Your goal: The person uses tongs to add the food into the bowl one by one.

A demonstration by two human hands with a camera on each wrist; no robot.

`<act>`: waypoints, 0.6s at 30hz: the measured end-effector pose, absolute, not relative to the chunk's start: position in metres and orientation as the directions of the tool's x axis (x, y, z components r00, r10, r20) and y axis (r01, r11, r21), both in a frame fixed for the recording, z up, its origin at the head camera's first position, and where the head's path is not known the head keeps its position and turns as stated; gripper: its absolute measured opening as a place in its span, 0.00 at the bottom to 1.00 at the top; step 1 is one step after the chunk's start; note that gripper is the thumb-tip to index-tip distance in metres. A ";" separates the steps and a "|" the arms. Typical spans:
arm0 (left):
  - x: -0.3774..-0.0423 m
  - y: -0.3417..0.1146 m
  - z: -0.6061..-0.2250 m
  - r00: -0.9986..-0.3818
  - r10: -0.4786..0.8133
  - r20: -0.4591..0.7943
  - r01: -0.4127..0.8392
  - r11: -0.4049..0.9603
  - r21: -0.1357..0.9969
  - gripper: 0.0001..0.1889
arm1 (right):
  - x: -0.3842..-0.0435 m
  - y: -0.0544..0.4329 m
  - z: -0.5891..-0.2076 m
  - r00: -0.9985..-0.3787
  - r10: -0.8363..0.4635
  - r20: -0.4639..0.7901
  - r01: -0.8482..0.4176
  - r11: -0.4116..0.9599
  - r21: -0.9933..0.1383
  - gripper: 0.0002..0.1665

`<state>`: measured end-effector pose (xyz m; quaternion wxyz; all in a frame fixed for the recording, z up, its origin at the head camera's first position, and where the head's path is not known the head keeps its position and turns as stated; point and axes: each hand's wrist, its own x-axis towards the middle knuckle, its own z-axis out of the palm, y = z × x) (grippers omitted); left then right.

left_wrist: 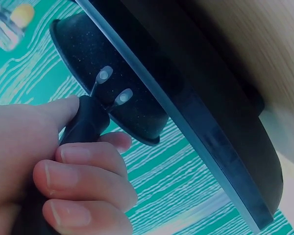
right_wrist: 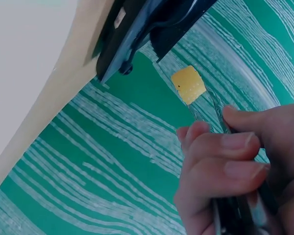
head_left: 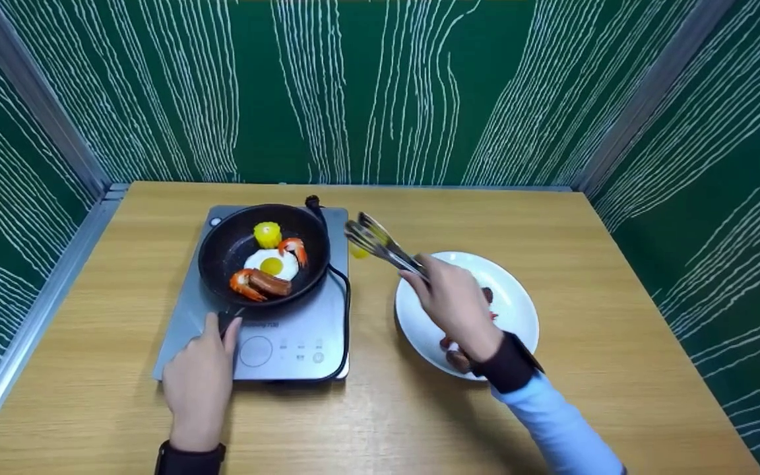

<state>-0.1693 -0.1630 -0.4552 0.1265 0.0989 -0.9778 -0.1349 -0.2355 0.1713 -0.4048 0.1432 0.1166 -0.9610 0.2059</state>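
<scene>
My left hand [head_left: 198, 373] grips the black handle [left_wrist: 85, 122] of a frying pan [head_left: 225, 254], its fingers curled round it in the left wrist view. In the pan lie a corn piece [head_left: 267, 234], a fried egg [head_left: 273, 265], two shrimp [head_left: 294, 249] and a brown sausage [head_left: 270, 284]. My right hand [head_left: 456, 300] holds metal tongs [head_left: 386, 245] between pan and plate. A second corn piece [right_wrist: 188, 84] is at the tongs' tips, above the table. Under the right hand, a white plate [head_left: 515, 310] bears sausage pieces [head_left: 458, 360] and some red food, partly hidden.
The pan is over a silver induction cooker [head_left: 274, 359] with touch controls on its front. A black cord [head_left: 348, 310] runs along the cooker's right side. The wooden table [head_left: 380, 422] ends at green panels with white wavy lines [head_left: 406, 92] at the back and sides.
</scene>
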 end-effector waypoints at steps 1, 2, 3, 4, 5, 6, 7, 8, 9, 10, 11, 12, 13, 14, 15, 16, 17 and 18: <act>-0.170 -0.163 -0.455 -0.949 -0.228 0.218 -0.160 0.943 0.291 0.26 | -0.238 0.166 -0.405 -0.932 -0.170 0.319 -0.286 0.886 -0.365 0.18; -0.170 -0.163 -0.455 -0.949 -0.229 0.217 -0.161 0.943 0.291 0.26 | -0.241 0.161 -0.405 -0.932 -0.178 0.315 -0.294 0.882 -0.369 0.18; -0.170 -0.163 -0.455 -0.949 -0.229 0.217 -0.161 0.943 0.291 0.26 | -0.243 0.156 -0.406 -0.931 -0.188 0.312 -0.302 0.878 -0.371 0.18; -0.170 -0.163 -0.455 -0.948 -0.230 0.218 -0.162 0.943 0.291 0.26 | -0.245 0.151 -0.406 -0.930 -0.199 0.309 -0.311 0.874 -0.372 0.18; -0.170 -0.163 -0.455 -0.947 -0.231 0.221 -0.162 0.943 0.292 0.26 | -0.247 0.147 -0.407 -0.927 -0.211 0.310 -0.323 0.869 -0.374 0.18; -0.170 -0.163 -0.455 -0.946 -0.231 0.228 -0.159 0.943 0.293 0.26 | -0.249 0.142 -0.408 -0.925 -0.222 0.308 -0.333 0.864 -0.378 0.18; -0.170 -0.163 -0.455 -0.945 -0.231 0.231 -0.158 0.943 0.294 0.26 | -0.250 0.138 -0.408 -0.923 -0.234 0.306 -0.344 0.860 -0.377 0.18; -0.170 -0.163 -0.455 -0.945 -0.230 0.231 -0.157 0.942 0.296 0.26 | -0.252 0.133 -0.409 -0.920 -0.245 0.307 -0.354 0.855 -0.379 0.18; -0.170 -0.163 -0.455 -0.946 -0.230 0.228 -0.157 0.942 0.298 0.26 | -0.253 0.129 -0.410 -0.918 -0.254 0.306 -0.361 0.853 -0.376 0.19; -0.170 -0.163 -0.455 -0.947 -0.230 0.225 -0.157 0.941 0.300 0.26 | -0.254 0.125 -0.411 -0.916 -0.263 0.302 -0.368 0.851 -0.375 0.19; -0.170 -0.163 -0.455 -0.948 -0.230 0.220 -0.158 0.940 0.302 0.26 | -0.255 0.122 -0.413 -0.916 -0.271 0.295 -0.371 0.851 -0.373 0.19; -0.170 -0.163 -0.455 -0.950 -0.231 0.211 -0.161 0.939 0.304 0.26 | -0.256 0.118 -0.414 -0.917 -0.278 0.286 -0.373 0.852 -0.368 0.19; -0.170 -0.163 -0.454 -0.951 -0.232 0.203 -0.164 0.938 0.305 0.26 | -0.257 0.115 -0.415 -0.916 -0.287 0.281 -0.378 0.853 -0.361 0.19; -0.170 -0.163 -0.454 -0.951 -0.234 0.200 -0.166 0.937 0.307 0.26 | -0.258 0.111 -0.416 -0.915 -0.295 0.276 -0.382 0.853 -0.356 0.19; -0.170 -0.163 -0.455 -0.950 -0.236 0.203 -0.167 0.937 0.307 0.26 | -0.259 0.108 -0.417 -0.915 -0.302 0.269 -0.385 0.855 -0.349 0.19; -0.170 -0.163 -0.455 -0.949 -0.239 0.206 -0.169 0.936 0.308 0.26 | -0.260 0.106 -0.418 -0.914 -0.308 0.264 -0.388 0.855 -0.344 0.19; -0.169 -0.163 -0.455 -0.946 -0.238 0.219 -0.164 0.938 0.306 0.26 | -0.260 0.103 -0.419 -0.914 -0.313 0.259 -0.389 0.858 -0.335 0.19; -0.169 -0.162 -0.456 -0.943 -0.236 0.235 -0.160 0.940 0.302 0.25 | -0.261 0.100 -0.420 -0.912 -0.319 0.257 -0.392 0.860 -0.326 0.19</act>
